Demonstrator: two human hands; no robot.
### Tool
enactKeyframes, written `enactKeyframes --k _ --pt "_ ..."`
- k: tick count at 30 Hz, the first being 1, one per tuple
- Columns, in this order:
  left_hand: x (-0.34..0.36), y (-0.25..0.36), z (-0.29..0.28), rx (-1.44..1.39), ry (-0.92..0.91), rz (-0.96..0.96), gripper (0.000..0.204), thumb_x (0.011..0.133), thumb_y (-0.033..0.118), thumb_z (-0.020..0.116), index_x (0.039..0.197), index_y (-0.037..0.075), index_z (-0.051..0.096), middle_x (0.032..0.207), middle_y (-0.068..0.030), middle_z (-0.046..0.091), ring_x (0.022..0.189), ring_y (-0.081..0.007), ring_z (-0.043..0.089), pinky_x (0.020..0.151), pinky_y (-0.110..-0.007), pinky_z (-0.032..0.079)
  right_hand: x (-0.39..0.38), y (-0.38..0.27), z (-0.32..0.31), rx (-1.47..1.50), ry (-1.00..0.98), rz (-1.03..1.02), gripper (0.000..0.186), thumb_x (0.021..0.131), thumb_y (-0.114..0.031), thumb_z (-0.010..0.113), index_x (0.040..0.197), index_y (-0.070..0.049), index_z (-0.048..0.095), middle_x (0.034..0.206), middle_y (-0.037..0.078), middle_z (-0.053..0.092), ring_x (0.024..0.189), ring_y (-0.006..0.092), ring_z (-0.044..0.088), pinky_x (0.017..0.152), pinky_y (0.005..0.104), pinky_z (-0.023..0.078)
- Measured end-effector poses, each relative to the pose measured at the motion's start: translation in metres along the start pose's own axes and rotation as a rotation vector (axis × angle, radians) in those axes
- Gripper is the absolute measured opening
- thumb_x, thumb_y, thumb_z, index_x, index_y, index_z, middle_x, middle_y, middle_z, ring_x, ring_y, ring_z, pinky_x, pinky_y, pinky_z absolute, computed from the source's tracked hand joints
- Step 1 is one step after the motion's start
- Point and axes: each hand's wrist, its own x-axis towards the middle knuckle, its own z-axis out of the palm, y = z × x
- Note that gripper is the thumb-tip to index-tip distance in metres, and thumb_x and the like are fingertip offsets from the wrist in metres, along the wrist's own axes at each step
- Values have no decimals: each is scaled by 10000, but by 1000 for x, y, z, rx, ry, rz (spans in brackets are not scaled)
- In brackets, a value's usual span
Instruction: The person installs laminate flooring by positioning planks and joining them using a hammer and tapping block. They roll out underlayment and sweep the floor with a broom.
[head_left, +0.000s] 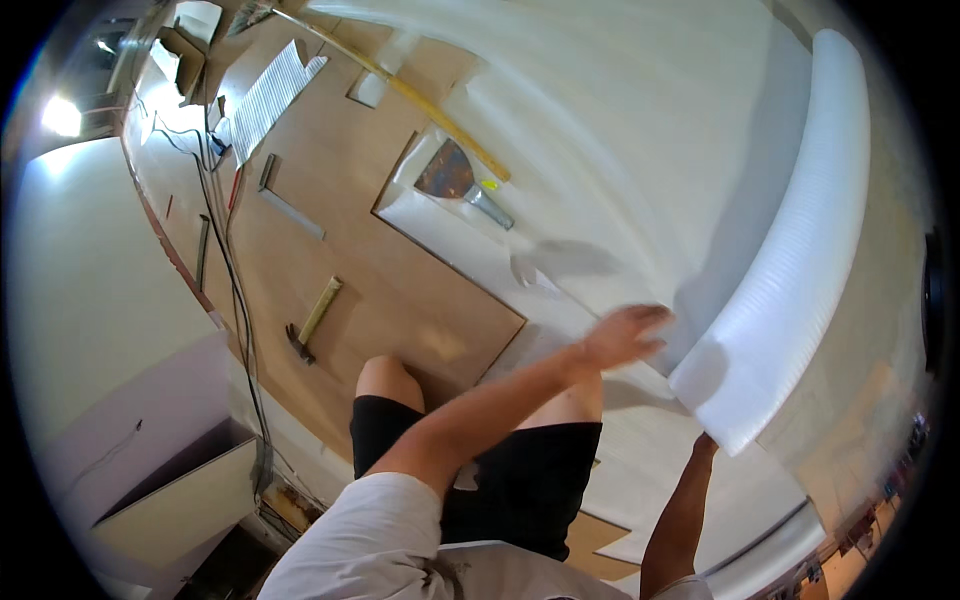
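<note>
My left hand (630, 337) is stretched across my knee with its fingers apart and nothing in them, slightly blurred. It hovers just left of the near end of a long white foam roll (790, 260). My right hand (706, 442) reaches up to the underside of that near end. Only its wrist side shows; the roll hides its fingers, so I cannot tell how it grips. A pale foam sheet (600, 130) lies spread over the floor to the left of the roll, partly beside brown floor boards (440, 300).
On the left lie a claw hammer (318, 318), a metal square (290, 208) and loose black cables (232, 270). A wide scraper (460, 182) rests beside a broom's yellow handle (400, 85). A striped sheet piece (270, 100) lies farther back. A white panel (180, 500) stands at lower left.
</note>
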Motion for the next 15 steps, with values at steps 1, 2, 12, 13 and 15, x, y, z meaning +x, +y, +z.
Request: enactKeyframes --k 1,2,12,13,15 --pt "-8 -18 -36 25 195 -131 447 910 245 681 1317 78 599 1341 -165 595 1238 -351 550 1056 -431 451 2 0 4 18 -2 17 406 954 -234 645 1267 18 589 1248 128 629 1044 246 638 905 399 545" --pt "-12 -43 -74 157 383 -261 364 915 211 678 1239 56 621 1241 -156 628 1158 -353 583 986 -430 487 5 1 7 33 -9 35 406 954 -236 644 1267 17 589 1247 129 629 1041 247 639 900 397 548" --pt "83 -106 -261 480 1009 -1263 835 747 496 824 1257 -37 432 1217 -226 499 1143 -384 544 909 -460 506 32 46 3 343 -194 425 408 956 -251 638 1264 11 586 1234 138 633 1008 247 652 845 378 577" --pt "88 -105 -260 477 999 -1269 775 772 458 806 1248 -27 432 1213 -224 504 1139 -377 551 916 -456 503 26 60 -14 375 -172 548 408 956 -252 638 1264 11 585 1232 139 634 1005 247 653 840 376 580" --pt "102 -97 -256 475 970 -1279 656 823 381 770 1230 -8 433 1206 -219 515 1131 -361 565 931 -448 498 9 81 -39 137 149 832 414 968 -280 608 1264 8 573 1139 149 653 917 242 664 732 327 595"
